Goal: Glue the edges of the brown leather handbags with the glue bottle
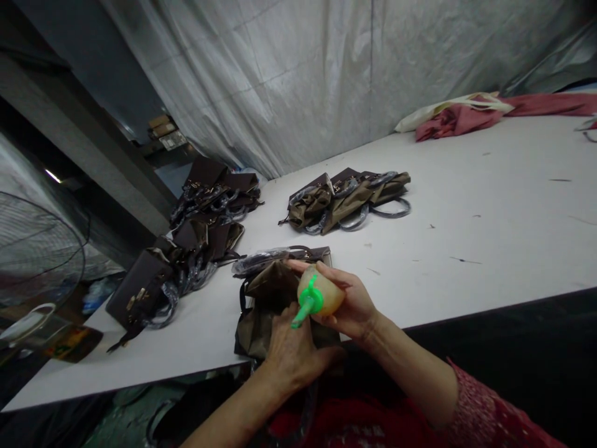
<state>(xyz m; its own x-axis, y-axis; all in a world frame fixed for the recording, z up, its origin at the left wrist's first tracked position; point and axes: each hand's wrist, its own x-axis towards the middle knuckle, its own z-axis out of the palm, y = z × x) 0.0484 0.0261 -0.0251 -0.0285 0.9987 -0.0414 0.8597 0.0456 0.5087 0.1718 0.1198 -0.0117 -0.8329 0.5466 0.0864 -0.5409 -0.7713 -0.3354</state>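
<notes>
A brown handbag stands at the near edge of the white table, its olive-brown lining showing at the open mouth. My left hand grips the bag at its near side; the fingers reach down into the mouth, where their tips are hidden, and the thumb points out to the right. Above the bag, my right hand is wrapped round a squeeze bottle with yellowish contents. Its bright green nozzle points down to the left, just over the back of my left hand. Plastic film covers the bag's handle.
More dark brown handbags are piled along the table's left side. Another group of bags lies behind mine. Red cloth rests at the far right of the white table. A jug stands at left.
</notes>
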